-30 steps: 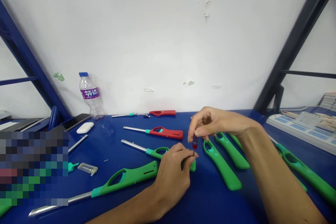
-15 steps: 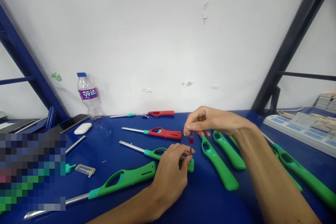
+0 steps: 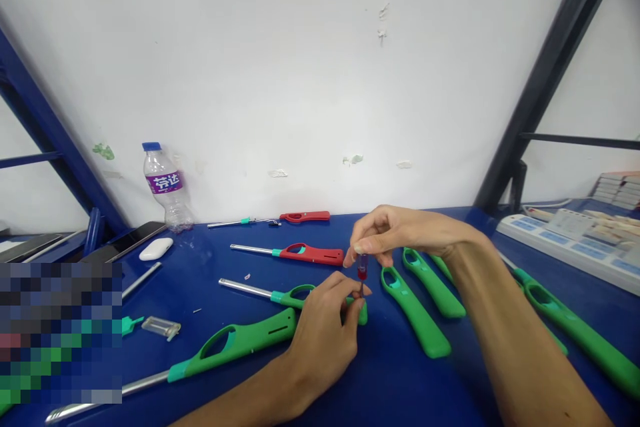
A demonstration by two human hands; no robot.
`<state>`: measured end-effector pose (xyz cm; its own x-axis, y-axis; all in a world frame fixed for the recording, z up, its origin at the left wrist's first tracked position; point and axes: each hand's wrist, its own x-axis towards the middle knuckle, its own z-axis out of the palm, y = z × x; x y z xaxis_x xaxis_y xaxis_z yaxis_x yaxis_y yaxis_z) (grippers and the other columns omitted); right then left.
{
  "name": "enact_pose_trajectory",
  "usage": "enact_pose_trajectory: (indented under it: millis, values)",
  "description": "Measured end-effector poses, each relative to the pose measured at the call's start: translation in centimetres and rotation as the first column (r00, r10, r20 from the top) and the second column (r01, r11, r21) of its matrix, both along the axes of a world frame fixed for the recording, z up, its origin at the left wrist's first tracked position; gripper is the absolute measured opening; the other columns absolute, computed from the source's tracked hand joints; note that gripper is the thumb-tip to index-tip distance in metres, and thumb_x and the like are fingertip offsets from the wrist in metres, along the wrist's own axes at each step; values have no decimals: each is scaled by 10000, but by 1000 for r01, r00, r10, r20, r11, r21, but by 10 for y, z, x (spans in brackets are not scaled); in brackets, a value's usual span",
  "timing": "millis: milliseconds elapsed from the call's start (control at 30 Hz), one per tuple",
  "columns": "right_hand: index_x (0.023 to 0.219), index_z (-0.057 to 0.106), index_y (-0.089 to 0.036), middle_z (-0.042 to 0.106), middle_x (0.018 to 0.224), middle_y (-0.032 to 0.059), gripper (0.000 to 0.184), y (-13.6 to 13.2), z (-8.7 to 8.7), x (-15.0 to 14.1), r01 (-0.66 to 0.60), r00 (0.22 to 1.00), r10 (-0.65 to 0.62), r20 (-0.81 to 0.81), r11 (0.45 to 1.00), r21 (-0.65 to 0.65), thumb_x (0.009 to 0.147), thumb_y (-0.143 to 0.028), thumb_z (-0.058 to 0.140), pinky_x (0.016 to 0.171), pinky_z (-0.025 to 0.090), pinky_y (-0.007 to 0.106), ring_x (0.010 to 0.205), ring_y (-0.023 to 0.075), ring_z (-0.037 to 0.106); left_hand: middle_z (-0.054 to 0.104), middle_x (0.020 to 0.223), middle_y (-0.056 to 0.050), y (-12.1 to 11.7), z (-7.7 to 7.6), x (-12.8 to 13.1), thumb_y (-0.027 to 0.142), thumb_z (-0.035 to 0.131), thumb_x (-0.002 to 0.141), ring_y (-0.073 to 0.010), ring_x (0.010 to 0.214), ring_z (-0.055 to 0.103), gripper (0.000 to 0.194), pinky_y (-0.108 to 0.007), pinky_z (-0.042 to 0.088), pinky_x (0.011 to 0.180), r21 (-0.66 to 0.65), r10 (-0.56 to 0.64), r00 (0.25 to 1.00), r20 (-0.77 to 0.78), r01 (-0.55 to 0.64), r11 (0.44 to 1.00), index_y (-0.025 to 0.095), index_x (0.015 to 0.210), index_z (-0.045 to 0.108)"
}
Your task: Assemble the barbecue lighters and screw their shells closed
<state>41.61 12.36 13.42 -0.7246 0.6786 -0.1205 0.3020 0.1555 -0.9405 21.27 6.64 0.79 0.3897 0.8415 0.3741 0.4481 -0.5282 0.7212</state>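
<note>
My left hand (image 3: 325, 327) is closed over the handle of a green lighter (image 3: 285, 297) with a long metal tube, lying on the blue table. Its thumb and index finger meet around a thin shaft near the handle's end. That shaft belongs to a small screwdriver (image 3: 363, 267) with a clear and red grip, upright in the fingers of my right hand (image 3: 383, 233). My fingers hide where the tip touches. In front of my left hand lies a larger green lighter (image 3: 250, 341). Right of the screwdriver rests a green lighter handle (image 3: 417, 313).
Behind are a red lighter (image 3: 313, 253) and a dismantled red one (image 3: 305, 216). More green lighters (image 3: 575, 327) and a white power strip (image 3: 565, 247) sit at right. At left are a plastic bottle (image 3: 170, 193), a white case (image 3: 156, 249) and a clear fuel tank (image 3: 161, 327).
The held lighter's metal tube has swung slightly left and toward me, and a small pale bit now lies apart from it. Both hands keep nearly the same pose; the view shifted slightly.
</note>
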Motion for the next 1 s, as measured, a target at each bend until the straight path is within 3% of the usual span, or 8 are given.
enact_pose_trajectory:
  millis: [167,233,333,500,700,900,1000]
  values:
    - [1085,703,-241,805,1175,45,363,-6,1,-4,-9,1000,8,-24,998,-54,872,-486,864,570,526,183,702,103,729,722,992,-4,1,-1,0,75,629,992,-168,895,678,149,-373,554,875,3,-12,1000,-8,12,1000,177,1025,733]
    - [1133,721,-251,812,1076,23,407,-7,1,-4,-25,999,23,-44,999,-43,843,-484,887,541,505,179,671,96,701,725,1002,-5,2,-1,0,78,625,1000,-169,906,683,153,-376,556,882,3,-13,1000,-9,13,1000,178,1035,735]
    - [1091,775,-246,789,913,-10,369,-5,1,-3,0,999,1,-49,1000,17,817,-450,916,517,455,153,677,82,646,720,982,-2,2,-1,0,87,628,1002,-166,886,681,152,-373,559,869,2,-2,1000,-15,2,1000,178,1057,736]
    - [957,821,-242,767,899,-12,261,-3,1,-1,47,999,-46,-18,995,91,825,-447,912,554,455,146,710,79,620,715,964,0,2,-1,0,106,629,1010,-166,862,680,143,-371,558,849,0,11,999,-33,-11,1000,176,1082,731]
    - [1086,838,-212,763,1269,87,373,-8,4,4,-26,1000,26,4,1000,13,919,-543,797,765,592,229,827,117,707,717,965,2,3,0,0,160,632,1028,-143,782,649,92,-346,551,819,2,-11,999,-39,11,1000,176,1051,720]
    - [915,758,-180,812,1019,53,317,-5,2,1,51,999,-52,-12,999,-8,820,-447,900,642,585,198,692,99,722,706,930,6,5,0,0,232,643,1043,-137,745,637,94,-340,558,790,8,-5,999,-51,6,1000,173,1072,710]
    - [874,659,-198,817,1016,38,359,-5,0,-1,86,996,-86,-13,996,6,800,-437,916,578,566,207,649,114,743,715,916,5,5,0,1,287,654,1049,-142,755,661,130,-355,578,810,1,-6,999,-48,6,1000,171,1070,711]
